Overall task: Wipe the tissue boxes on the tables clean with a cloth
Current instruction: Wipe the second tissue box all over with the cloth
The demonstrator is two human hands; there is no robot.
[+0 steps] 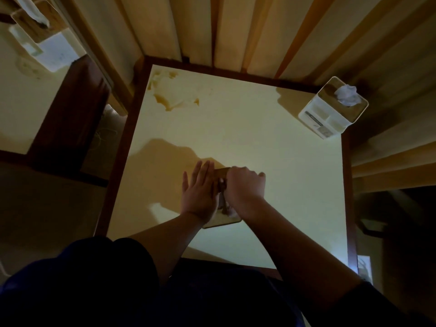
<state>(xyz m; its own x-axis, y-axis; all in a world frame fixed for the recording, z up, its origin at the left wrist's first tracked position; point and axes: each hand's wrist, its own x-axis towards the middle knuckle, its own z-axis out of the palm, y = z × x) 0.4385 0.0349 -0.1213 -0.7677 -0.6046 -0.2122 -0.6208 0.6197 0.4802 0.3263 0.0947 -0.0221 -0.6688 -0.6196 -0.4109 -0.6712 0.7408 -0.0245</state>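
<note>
Hands on tissue box, mid-table.

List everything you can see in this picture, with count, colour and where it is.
table: one, cream top with dark wood edge, centre
tissue box: one, white, table's far right corner
second tissue box: one, white with wood lid, neighbouring table, top left
wooden-topped item: one, brown, under both hands, mostly hidden
stain: one, brownish, table's far left corner
left hand: fingers straight, resting on the item
right hand: fingers curled over the item
</note>
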